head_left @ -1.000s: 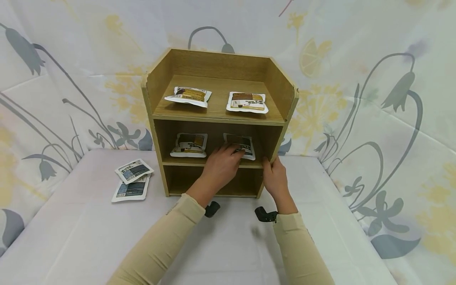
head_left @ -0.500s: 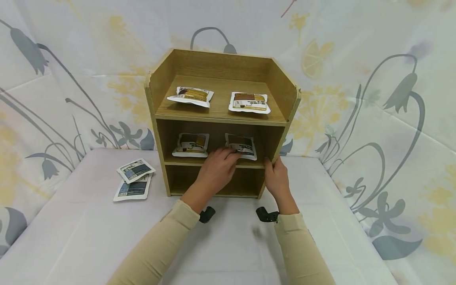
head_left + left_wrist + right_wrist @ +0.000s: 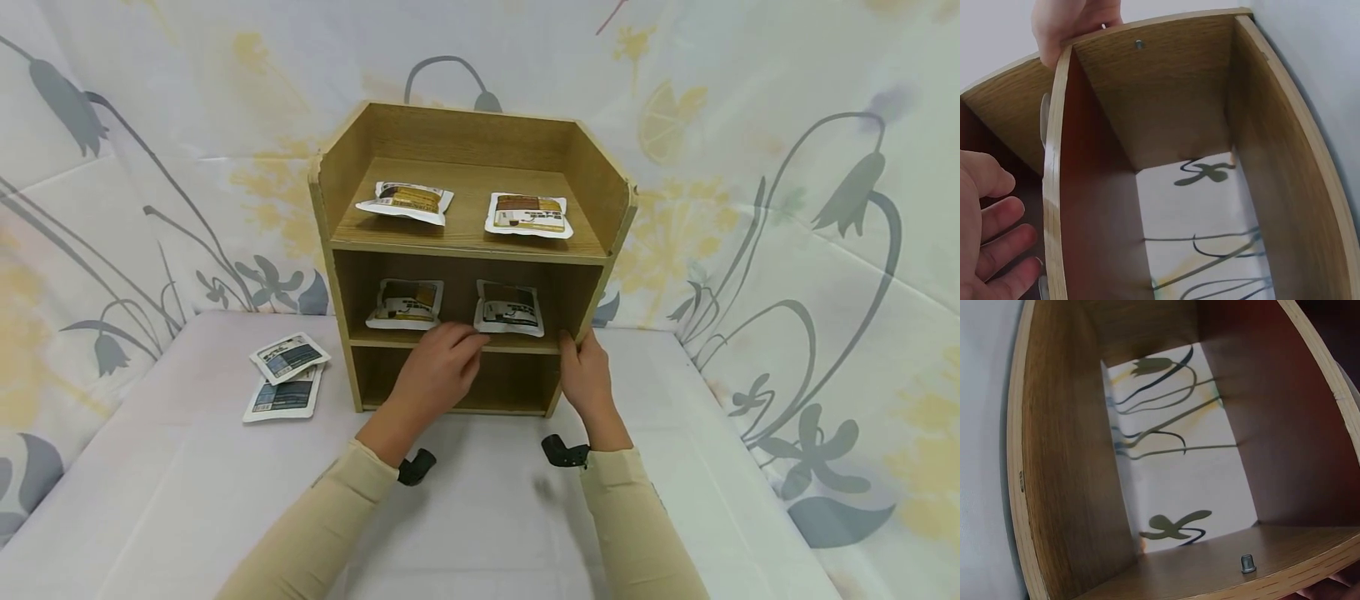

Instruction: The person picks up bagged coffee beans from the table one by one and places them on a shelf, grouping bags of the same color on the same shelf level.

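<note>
A small wooden shelf unit (image 3: 472, 257) stands on the white-covered table. On its middle shelf lie two flat food pouches: a brown-and-yellow left pouch (image 3: 406, 305) and a brown-and-black right pouch (image 3: 509, 309). My left hand (image 3: 438, 367) hovers before the middle shelf's front edge, apart from the pouches, and holds nothing. In the left wrist view, its relaxed fingers (image 3: 1007, 240) show beside that edge. My right hand (image 3: 585, 375) grips the unit's right side panel, the thumb on the front edge. In the right wrist view, only a bit of its fingers shows behind the panel.
Two more pouches lie on the top shelf, a left one (image 3: 408, 202) and a right one (image 3: 528, 215). Left of the unit, a blue-and-white pouch (image 3: 289, 358) overlaps another (image 3: 283, 395) on the table (image 3: 187, 483). A flowered cloth (image 3: 750, 167) hangs behind.
My left hand has let go of the right pouch on the middle shelf and drawn back toward the left and down. The right hand keeps its grip on the side panel.
</note>
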Available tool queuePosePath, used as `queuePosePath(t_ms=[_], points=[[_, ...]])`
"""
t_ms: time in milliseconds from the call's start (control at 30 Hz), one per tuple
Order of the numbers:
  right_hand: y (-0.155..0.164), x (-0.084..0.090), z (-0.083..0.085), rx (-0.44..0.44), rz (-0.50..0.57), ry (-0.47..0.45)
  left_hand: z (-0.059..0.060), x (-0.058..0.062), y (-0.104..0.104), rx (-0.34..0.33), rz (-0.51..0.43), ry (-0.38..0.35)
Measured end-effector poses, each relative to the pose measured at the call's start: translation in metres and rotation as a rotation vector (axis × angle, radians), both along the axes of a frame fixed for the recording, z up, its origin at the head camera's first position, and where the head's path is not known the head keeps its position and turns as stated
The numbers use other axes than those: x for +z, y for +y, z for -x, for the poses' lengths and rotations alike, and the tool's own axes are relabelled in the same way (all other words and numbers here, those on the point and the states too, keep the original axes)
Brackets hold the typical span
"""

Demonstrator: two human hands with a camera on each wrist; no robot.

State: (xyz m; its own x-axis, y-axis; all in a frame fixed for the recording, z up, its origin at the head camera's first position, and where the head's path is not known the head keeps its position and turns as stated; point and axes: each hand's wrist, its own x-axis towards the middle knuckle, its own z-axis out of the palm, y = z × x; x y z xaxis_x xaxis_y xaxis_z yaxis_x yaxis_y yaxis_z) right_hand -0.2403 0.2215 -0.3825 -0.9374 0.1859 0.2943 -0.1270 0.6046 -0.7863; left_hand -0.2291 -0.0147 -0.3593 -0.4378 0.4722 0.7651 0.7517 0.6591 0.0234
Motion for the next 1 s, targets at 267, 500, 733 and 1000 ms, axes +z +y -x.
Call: queuePosePath(t_ms=[267,500,733,1000], points=[[0.001,-0.001,0.001,-0.001,-0.002,-0.014,-0.008,-0.002,-0.014,0.018,-0.007,-0.042],[0.001,0.000,0.001,-0.004,0.004,-0.020,-0.015,-0.006,-0.030,0.025,-0.007,-0.077],[0.000,-0.001,0.000,-0.001,0.007,-0.007,-0.018,-0.010,-0.047,0.006,-0.026,-0.052],[0.000,-0.001,0.001,-0.001,0.004,-0.007,-0.022,-0.016,-0.069,0.021,0.006,-0.037]])
